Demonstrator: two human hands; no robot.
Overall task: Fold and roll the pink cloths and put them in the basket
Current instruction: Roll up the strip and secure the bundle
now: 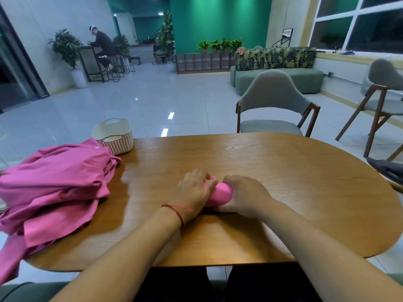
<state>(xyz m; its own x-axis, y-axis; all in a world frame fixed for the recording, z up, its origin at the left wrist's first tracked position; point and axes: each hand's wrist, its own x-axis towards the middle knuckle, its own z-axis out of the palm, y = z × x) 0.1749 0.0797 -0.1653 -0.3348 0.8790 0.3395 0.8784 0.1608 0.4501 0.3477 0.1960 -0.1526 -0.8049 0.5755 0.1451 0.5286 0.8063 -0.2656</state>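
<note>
Here the left hand [193, 192] and right hand [244, 195] both grip the rolled pink cloth [220, 194] on the tabletop [283, 171]. Its visible length slants near-left to far-right.

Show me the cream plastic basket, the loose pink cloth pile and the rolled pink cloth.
cream plastic basket [118, 147], head view, front wall
loose pink cloth pile [54, 184], head view, middle of heap
rolled pink cloth [221, 194], head view, exposed middle
</note>
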